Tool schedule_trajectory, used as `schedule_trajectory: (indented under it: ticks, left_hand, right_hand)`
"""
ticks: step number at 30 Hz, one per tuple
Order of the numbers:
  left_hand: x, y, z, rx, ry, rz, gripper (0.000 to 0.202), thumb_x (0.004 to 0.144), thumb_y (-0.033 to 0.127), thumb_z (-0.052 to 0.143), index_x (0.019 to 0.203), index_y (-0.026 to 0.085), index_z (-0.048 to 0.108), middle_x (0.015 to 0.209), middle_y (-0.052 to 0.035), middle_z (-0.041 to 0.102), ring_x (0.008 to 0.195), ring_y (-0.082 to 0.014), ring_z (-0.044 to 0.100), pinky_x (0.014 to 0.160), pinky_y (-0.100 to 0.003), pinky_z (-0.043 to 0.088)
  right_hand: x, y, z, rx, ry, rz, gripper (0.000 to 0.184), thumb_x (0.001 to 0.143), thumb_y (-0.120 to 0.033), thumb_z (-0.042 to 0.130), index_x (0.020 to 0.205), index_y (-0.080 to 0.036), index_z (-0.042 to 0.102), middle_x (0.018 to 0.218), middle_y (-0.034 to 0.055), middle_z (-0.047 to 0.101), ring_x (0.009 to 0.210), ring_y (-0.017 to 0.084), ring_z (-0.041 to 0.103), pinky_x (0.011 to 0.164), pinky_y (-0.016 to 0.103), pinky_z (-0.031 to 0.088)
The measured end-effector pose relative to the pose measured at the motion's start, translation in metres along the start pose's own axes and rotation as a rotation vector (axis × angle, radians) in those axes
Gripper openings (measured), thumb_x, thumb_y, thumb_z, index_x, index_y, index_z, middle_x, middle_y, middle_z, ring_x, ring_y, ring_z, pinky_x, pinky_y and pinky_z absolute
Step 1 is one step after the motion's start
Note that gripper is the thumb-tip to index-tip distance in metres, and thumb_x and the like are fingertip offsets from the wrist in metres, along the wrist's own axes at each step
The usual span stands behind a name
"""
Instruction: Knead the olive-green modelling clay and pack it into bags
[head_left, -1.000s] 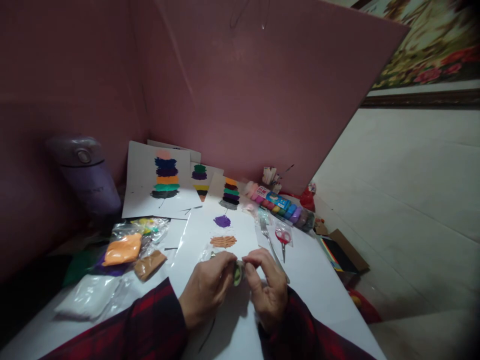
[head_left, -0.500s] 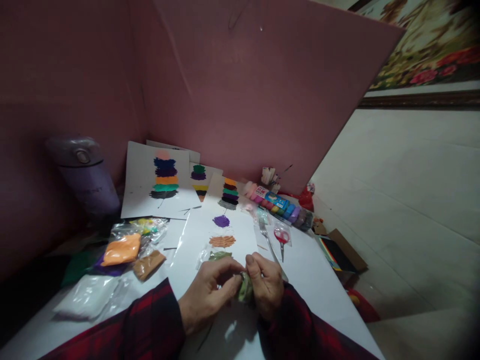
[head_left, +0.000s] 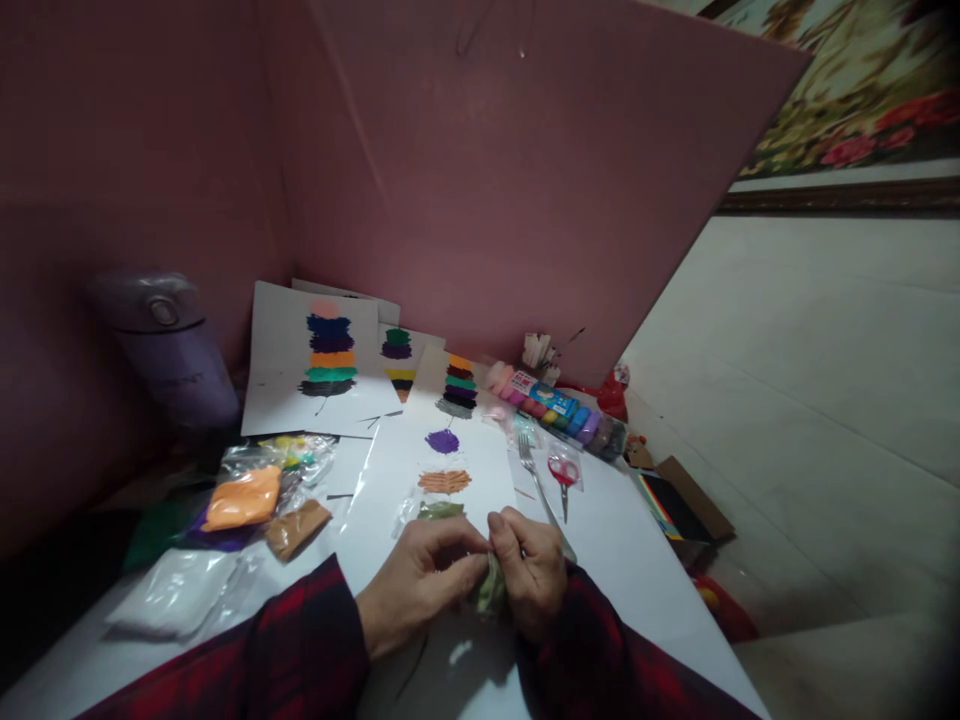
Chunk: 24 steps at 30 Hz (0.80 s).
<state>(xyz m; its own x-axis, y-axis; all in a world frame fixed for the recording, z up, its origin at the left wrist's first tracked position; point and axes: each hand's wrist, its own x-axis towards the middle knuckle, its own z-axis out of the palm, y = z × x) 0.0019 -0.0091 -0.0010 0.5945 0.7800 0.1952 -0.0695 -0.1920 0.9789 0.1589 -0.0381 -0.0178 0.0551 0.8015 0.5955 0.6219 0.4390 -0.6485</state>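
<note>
My left hand (head_left: 420, 580) and my right hand (head_left: 534, 568) meet over the near part of the white table (head_left: 622, 560). Both pinch a small lump of olive-green clay (head_left: 491, 590) between fingers and thumbs. Just beyond them lies a white sheet (head_left: 450, 455) with a purple clay patch (head_left: 442, 441), an orange patch (head_left: 445, 482) and a green patch (head_left: 441, 510) pressed onto it. Both sleeves are dark red plaid.
A fork (head_left: 534, 478) and red scissors (head_left: 562, 475) lie right of the sheet. A row of clay tubs (head_left: 566, 418) sits behind them. Bags of orange clay (head_left: 244, 497) and brown clay (head_left: 298, 527) lie left, a purple flask (head_left: 169, 350) stands far left, and more clay pictures (head_left: 330, 355) lean at the back.
Both hands drew back slightly toward me with the green clay, uncovering a green patch on the sheet. The clay looks more stretched between the fingers than a second ago.
</note>
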Motion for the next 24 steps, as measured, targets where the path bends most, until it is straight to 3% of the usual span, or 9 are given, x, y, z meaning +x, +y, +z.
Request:
schedule_trajectory:
  ticks: [3,9,17,24]
  left_hand:
    - [0.0011,-0.0017,-0.0009,-0.082,-0.049,-0.071,0.019,0.078,0.031,0.064,0.078,0.012,0.064,0.062,0.0017,0.051,0.052,-0.0093,0.047,0.049,-0.021,0.04]
    - [-0.0006,-0.0057,-0.0013,-0.082,-0.087,-0.071,0.014,0.075,0.028,0.064,0.074,0.014,0.061,0.064,0.0012,0.054,0.056,-0.0101,0.047,0.052,-0.021,0.039]
    - [-0.0017,-0.0035,0.0014,0.127,-0.051,0.065,0.012,0.077,0.025,0.057,0.071,0.015,0.057,0.064,0.0005,0.052,0.059,-0.0116,0.043,0.057,-0.024,0.036]
    - [-0.0027,-0.0003,0.0031,0.091,-0.054,-0.031,0.019,0.082,0.032,0.057,0.072,0.016,0.054,0.065,0.0003,0.053,0.057,-0.0112,0.047,0.05,-0.021,0.038]
  right_hand:
    - [-0.001,-0.0026,-0.0004,0.035,-0.014,0.039,0.045,0.099,-0.033,0.042,0.056,-0.022,0.032,0.052,-0.0067,0.026,0.044,0.009,0.032,0.047,0.027,0.025]
    - [-0.0024,-0.0047,-0.0004,0.04,-0.01,0.05,0.044,0.098,-0.033,0.042,0.056,-0.022,0.033,0.051,-0.0071,0.024,0.043,0.009,0.029,0.046,0.027,0.023]
    - [-0.0037,-0.0003,0.0012,-0.006,-0.032,0.035,0.044,0.098,-0.032,0.044,0.057,-0.021,0.032,0.052,-0.0073,0.023,0.043,0.008,0.031,0.047,0.026,0.025]
    - [-0.0027,0.0035,0.0026,0.022,0.034,0.03,0.046,0.098,-0.034,0.044,0.055,-0.021,0.037,0.047,-0.0072,0.028,0.041,0.008,0.032,0.045,0.026,0.025]
